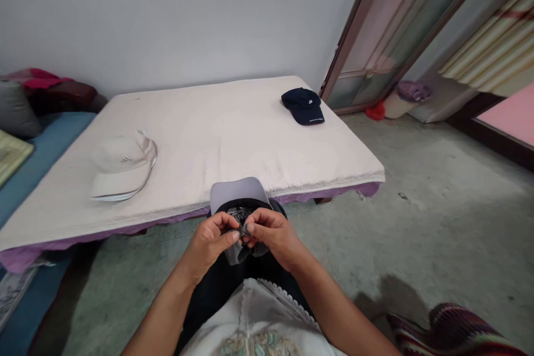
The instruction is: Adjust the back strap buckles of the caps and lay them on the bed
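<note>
On my lap lies a grey baseball cap point(238, 189), its brim pointing away from me and its dark inside facing up. My left hand point(214, 239) pinches the cap's back strap between thumb and fingers. Close beside it, my right hand point(273, 233) grips the strap from the other side, fingertips nearly meeting. The fingers cover most of the strap and its fastening. A white baseball cap point(123, 167) sits on the bed at the left, and a dark navy cap point(302, 105) rests near the far right corner.
The bed point(200, 133) has a pale cover with purple cloth below its edge. To the left are a blue mattress point(62, 128) and a grey cushion point(16, 108). A waste bin point(400, 103) stands near the glass door. Striped knitted fabric point(454, 325) shows at lower right.
</note>
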`<state>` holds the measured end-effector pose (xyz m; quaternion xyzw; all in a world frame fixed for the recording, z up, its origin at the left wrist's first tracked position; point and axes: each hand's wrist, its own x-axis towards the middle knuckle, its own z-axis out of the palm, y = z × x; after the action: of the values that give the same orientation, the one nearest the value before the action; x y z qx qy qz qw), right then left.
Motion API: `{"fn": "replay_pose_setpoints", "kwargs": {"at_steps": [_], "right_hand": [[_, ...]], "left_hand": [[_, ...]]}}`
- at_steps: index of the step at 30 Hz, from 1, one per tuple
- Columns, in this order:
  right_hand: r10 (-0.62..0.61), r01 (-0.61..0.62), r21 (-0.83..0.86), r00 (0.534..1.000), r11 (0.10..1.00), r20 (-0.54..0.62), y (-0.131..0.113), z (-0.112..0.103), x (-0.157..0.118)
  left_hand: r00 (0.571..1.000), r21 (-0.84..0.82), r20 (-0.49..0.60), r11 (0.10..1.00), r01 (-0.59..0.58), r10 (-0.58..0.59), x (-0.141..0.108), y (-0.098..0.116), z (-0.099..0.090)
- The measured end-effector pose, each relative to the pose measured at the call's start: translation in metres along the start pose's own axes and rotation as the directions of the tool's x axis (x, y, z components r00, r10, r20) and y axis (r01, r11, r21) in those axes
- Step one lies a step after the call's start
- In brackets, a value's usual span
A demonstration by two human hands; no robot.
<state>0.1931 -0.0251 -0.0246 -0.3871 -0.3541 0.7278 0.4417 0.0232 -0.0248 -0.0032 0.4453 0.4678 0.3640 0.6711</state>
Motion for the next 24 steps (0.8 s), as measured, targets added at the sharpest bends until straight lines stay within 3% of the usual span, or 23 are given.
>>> {"fn": "replay_pose_setpoints", "kwargs": {"at_steps": [12, 24], "right_hand": [[-0.076, 0.067, -0.180, 0.996, 0.981, -0.039, 0.0045, 0.0044, 0.0023], [-0.076, 0.068, -0.176, 0.996, 0.982, -0.043, 0.0067, 0.0023, 0.0011]], "left_hand": [[0.999, 0.111, -0.035, 0.994, -0.014, 0.018, -0.0015, -0.0031, 0.0014], [0.990, 0.357, -0.087, 0.931, -0.070, 0.108, -0.0008, -0.0079, 0.0047]]}}
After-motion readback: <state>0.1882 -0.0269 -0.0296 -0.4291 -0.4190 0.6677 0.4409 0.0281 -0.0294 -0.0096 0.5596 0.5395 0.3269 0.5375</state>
